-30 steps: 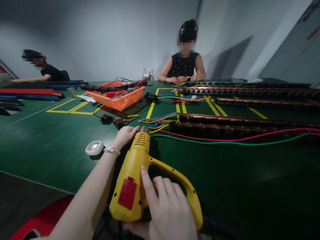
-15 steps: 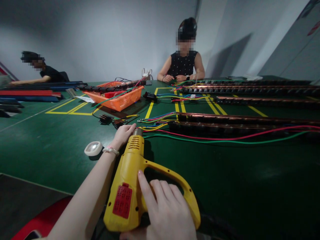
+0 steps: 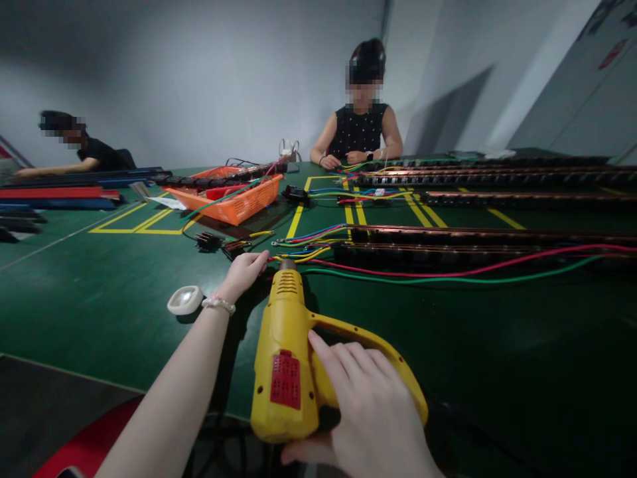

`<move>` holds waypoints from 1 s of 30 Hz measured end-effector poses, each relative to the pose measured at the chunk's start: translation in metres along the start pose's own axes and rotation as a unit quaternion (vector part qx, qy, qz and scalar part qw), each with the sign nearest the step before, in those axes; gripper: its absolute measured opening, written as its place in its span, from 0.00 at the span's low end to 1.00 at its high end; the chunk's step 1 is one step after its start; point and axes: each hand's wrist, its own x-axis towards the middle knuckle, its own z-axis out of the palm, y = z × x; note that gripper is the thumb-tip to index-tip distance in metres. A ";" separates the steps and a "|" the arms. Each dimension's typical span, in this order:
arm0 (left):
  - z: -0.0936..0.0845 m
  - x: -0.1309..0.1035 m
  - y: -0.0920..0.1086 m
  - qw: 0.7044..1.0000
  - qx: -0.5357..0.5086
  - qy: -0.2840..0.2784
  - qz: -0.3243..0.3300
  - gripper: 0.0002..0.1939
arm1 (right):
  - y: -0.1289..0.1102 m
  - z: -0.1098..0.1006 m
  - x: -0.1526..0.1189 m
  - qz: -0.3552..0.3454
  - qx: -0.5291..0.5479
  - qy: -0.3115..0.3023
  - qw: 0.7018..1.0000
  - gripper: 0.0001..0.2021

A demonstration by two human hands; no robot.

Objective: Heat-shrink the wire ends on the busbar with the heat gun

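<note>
My right hand point(image 3: 373, 398) is wrapped round the handle of a yellow heat gun point(image 3: 286, 318) with a red vent panel, its index finger lying along the body. The gun's metal nozzle point(image 3: 287, 264) points away from me, at a bundle of red, blue and yellow wires point(image 3: 311, 255). Just left of the nozzle, my left hand point(image 3: 246, 272) is closed in a pinch on the wire ends; its fingertips partly hide them. These wires come from a long black strip with copper-coloured rails point(image 3: 448, 255). A red and a green wire point(image 3: 478, 281) run along its near side.
An orange basket point(image 3: 239, 207) holding parts stands beyond my left hand, with black connectors point(image 3: 209, 241) nearer. A small white dish-like object point(image 3: 185, 301) lies left. More strips point(image 3: 497, 199) lie behind. One co-worker point(image 3: 361, 133) sits opposite, another point(image 3: 97, 154) far left.
The heat gun and my right hand have shifted right, and the gun now points more straight ahead. Its nozzle has moved off my left fingertips, which stay at the wire ends.
</note>
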 end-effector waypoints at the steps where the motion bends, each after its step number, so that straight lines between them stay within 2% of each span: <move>1: 0.000 0.000 0.001 1.000 -0.003 -0.001 -0.001 0.27 | 0.003 -0.003 -0.001 0.002 -0.001 0.006 1.000 0.48; 6: -0.001 0.001 0.002 1.000 0.003 -0.001 -0.016 0.27 | 0.018 -0.013 -0.005 0.036 -0.003 0.047 0.998 0.37; 11: 0.000 0.001 0.002 1.000 0.012 0.000 -0.012 0.28 | 0.033 -0.021 -0.007 0.060 -0.040 0.025 0.997 0.38; 14: -0.001 0.000 0.003 1.000 0.023 0.001 -0.005 0.28 | 0.036 -0.025 -0.007 0.102 -0.047 0.013 0.994 0.38; 19: -0.001 0.001 0.004 1.000 0.012 0.006 -0.017 0.31 | 0.031 -0.024 -0.005 0.135 -0.058 0.004 0.989 0.37; 25: -0.001 0.001 0.005 1.000 0.011 0.013 -0.024 0.32 | 0.023 -0.012 -0.011 0.107 -0.079 0.044 0.990 0.40; 30: 0.000 0.003 0.004 0.999 0.024 0.018 -0.029 0.33 | 0.005 0.000 -0.015 0.082 -0.106 0.070 0.989 0.42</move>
